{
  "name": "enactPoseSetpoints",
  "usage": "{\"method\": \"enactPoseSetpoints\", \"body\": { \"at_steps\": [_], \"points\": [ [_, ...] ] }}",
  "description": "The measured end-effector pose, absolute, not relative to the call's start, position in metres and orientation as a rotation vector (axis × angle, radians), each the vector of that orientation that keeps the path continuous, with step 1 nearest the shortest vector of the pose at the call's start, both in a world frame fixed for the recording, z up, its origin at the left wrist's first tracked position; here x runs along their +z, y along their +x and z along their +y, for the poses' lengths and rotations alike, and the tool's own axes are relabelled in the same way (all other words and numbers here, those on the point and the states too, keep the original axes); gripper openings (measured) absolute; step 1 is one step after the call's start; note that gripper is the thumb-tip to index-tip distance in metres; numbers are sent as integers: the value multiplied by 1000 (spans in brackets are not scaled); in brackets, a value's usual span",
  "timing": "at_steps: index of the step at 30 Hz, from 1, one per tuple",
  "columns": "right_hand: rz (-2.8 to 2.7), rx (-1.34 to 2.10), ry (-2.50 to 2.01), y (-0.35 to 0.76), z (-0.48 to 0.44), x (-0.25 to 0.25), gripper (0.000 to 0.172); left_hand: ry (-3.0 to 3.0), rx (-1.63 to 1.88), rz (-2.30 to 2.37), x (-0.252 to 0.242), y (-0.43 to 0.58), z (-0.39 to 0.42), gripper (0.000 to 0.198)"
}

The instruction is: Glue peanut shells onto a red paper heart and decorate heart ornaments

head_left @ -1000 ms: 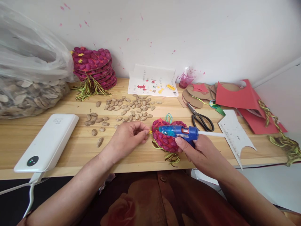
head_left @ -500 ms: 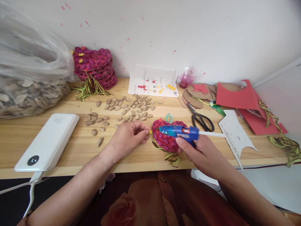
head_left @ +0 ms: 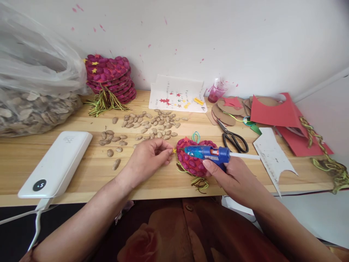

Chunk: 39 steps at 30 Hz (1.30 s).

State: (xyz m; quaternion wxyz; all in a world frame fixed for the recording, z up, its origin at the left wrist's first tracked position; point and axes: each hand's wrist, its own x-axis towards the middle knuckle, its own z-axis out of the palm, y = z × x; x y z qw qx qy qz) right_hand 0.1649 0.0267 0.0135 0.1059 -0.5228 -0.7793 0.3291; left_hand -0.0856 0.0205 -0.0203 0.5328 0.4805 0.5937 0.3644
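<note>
Gripping the blue hot-glue gun (head_left: pixel 209 153) in my right hand (head_left: pixel 231 178), fingers wrapped shut round its handle, I have its nozzle end lying over the round red ornament covered in magenta-painted shells (head_left: pixel 192 163). That ornament lies flat on the pale wooden worktop (head_left: pixel 89 174), near the front edge and about midway along it, with a green loop at its top and yarn strands trailing toward the edge. My left hand (head_left: pixel 148 158) rests just beside it on the left, thumb and fingertips pinched on a tiny yellow star (head_left: pixel 174 150). The star sits right at the ornament's rim, though I cannot tell whether it touches. Behind that hand, pale brown seeds (head_left: pixel 152 123) are scattered across the middle of the worktop. Black-handled scissors (head_left: pixel 234 138) lie to the right of the ornament. A white power bank (head_left: pixel 57 163) sits toward the front left corner, and a stack of similar shell ornaments (head_left: pixel 109 78) stands at the back edge.
</note>
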Motion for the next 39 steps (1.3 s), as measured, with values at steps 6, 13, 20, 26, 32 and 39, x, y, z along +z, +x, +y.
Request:
{"method": "enactPoseSetpoints", "body": {
  "at_steps": [6, 13, 20, 26, 32, 39],
  "points": [
    [-2297, 964, -1566, 166, 25, 16, 51, 1177, 892, 1428, -24, -86, 23, 18],
    [-2260, 1015, -1549, 168, 24, 18, 51, 1190, 913, 1407, -25, -84, 26, 18],
    [-1869, 1402, -1499, 177, 24, 7, 48, 1189, 913, 1381, -24, -82, 31, 18],
    [-1580, 1708, -1384, 183, 27, -1, 39, 1160, 906, 1381, -23, -81, 32, 19],
    [-1211, 1869, -1199, 189, 30, -9, 47, 1160, 876, 1433, -22, -85, 30, 21],
    [-1120, 1882, -1136, 191, 30, -12, 44, 1183, 880, 1436, -16, -83, 30, 19]
  ]
}}
